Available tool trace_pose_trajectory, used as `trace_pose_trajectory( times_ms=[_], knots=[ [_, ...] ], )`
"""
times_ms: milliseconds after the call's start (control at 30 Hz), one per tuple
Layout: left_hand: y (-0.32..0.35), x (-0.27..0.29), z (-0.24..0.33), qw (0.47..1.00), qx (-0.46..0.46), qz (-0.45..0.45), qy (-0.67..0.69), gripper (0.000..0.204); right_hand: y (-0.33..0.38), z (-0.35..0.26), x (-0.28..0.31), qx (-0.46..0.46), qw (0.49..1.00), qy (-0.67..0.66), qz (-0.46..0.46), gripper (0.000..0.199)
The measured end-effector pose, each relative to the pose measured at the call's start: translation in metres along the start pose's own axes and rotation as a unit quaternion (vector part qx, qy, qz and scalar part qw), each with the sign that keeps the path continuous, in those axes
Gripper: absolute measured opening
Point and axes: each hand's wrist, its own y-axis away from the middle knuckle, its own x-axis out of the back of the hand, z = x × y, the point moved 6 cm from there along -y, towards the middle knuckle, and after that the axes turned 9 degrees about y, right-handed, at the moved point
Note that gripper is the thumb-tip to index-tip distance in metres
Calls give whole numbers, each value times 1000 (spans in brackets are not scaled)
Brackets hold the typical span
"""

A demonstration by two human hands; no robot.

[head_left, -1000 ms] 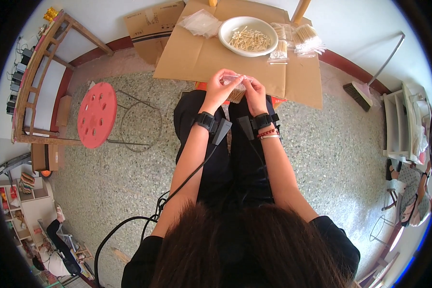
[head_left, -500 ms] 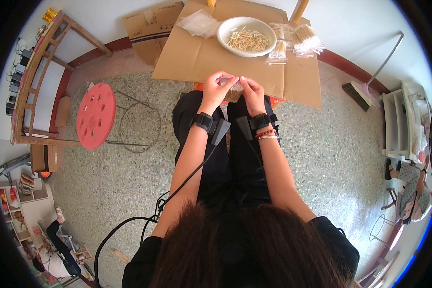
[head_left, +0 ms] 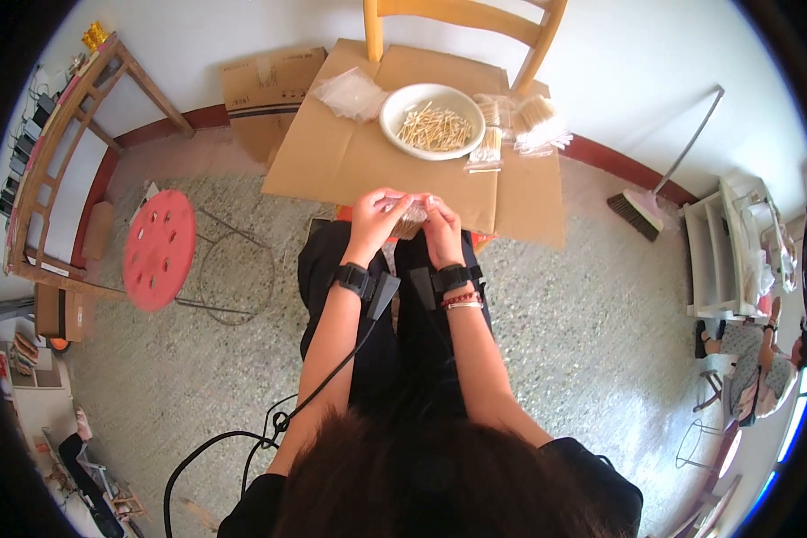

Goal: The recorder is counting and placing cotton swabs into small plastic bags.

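In front of my knees, just off the near edge of the cardboard sheet [head_left: 314, 161], a small clear plastic bag of cotton swabs [head_left: 409, 226] is held between my two hands. My left hand [head_left: 373, 222] pinches its upper left edge, and my right hand [head_left: 443, 235] pinches the upper right. Whether the bag's top is sealed cannot be made out. Beyond them, a white bowl [head_left: 388, 115] holds a heap of loose cotton swabs [head_left: 435, 128]. Right of the bowl lie several filled swab bags [head_left: 538, 124]. To its left is a pile of clear, flat plastic bags [head_left: 351, 95].
The cardboard lies on a wooden chair [head_left: 462, 20]. A red round stool [head_left: 160, 249] stands at left, near a wooden table frame [head_left: 63, 152]. Cables run by my left arm. At right are a broom [head_left: 637, 213], a white shelf [head_left: 704, 255] and a seated person [head_left: 753, 377].
The view has shifted, so the chair, bowl and hands appear lower and further left, and more of the chair back shows. Both hands keep their grip on the bag.
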Motion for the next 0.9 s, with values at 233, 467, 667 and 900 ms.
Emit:
trace_pose_trajectory(
  times_ms=[233, 467, 667, 900],
  knots=[
    [2, -4, 6, 1000, 22, 18, 8, 16, 0, -6, 2, -21, 998, -57, 8, 25],
    [-3, -7, 4, 999, -13, 18, 33, 22, -4, -16, -3, -27, 996, -84, 1, 33],
    [-2, -11, 14, 1000, -24, -6, -4, 24, -4, -16, 0, -25, 995, -93, 19, 33],
    [-1, -10, 1, 997, 48, -15, 62, 26, -7, -6, 5, -38, 992, -119, 4, 31]
  ],
)
